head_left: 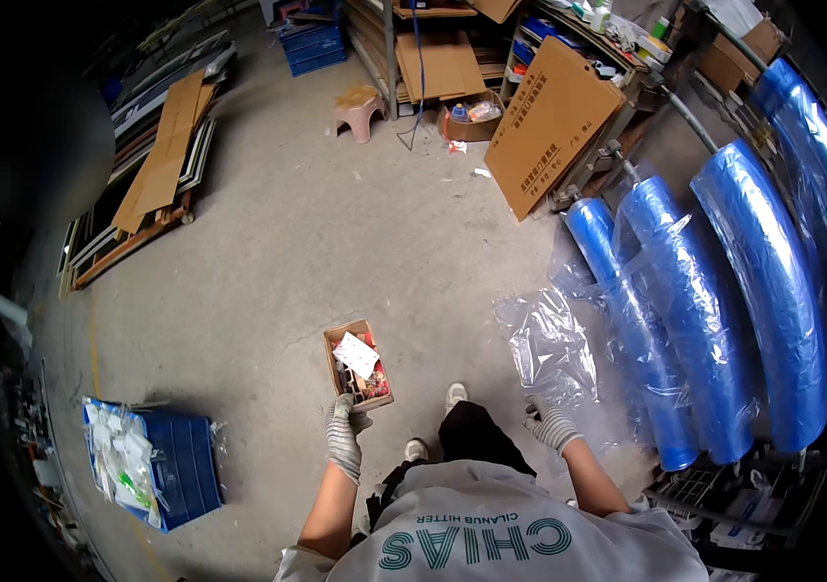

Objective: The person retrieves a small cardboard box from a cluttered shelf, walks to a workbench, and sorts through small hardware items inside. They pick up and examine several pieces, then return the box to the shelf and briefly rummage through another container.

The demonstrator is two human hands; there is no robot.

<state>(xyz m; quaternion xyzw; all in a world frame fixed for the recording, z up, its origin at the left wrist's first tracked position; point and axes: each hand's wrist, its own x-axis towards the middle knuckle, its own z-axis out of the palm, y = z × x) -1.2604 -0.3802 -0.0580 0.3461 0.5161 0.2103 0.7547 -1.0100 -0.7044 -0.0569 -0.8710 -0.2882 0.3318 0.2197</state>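
My left hand (345,432), in a grey knit glove, hangs just below a small open cardboard box (358,363) on the concrete floor; the box holds a white slip and small mixed parts. The fingers look loosely curled with nothing in them. My right hand (551,424), also gloved, grips the lower edge of a clear plastic sheet (549,344) that trails across the floor toward the blue wrapped rolls (685,320).
Several long blue film-wrapped rolls lean at the right. A large flat cardboard carton (549,121) leans on shelving at the back. A blue crate (166,466) with plastic bags sits at lower left, framed panels (157,160) at far left, a small stool (358,110) behind.
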